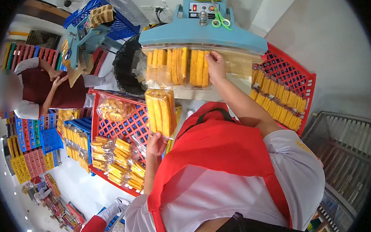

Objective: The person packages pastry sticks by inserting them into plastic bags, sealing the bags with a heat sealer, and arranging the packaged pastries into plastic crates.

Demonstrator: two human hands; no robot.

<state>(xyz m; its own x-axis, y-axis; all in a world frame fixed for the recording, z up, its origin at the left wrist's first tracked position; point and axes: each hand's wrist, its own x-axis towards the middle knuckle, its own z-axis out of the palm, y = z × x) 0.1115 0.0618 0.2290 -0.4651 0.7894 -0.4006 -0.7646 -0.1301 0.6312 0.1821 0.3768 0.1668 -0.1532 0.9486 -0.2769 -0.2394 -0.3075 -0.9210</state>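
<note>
My right hand (217, 67) rests on the right end of a row of clear bags of yellow sticks (177, 66), lying along the front of a blue sealing machine (198, 30). Its fingers are pressed together at the rightmost bag. Lower left, my left hand (156, 143) holds the bottom end of another clear bag of yellow sticks (160, 112), with the bag upright over the edge of a red crate. Green-handled scissors (221, 21) lie on top of the machine.
A red crate (95, 139) at left holds more bags. Another red crate (312, 86) at right holds rows of packed sticks. A black-lined bin (126, 68) stands beside the machine. A co-worker (45, 87) is at another sealer (83, 41). A metal rack (342, 145) stands lower right.
</note>
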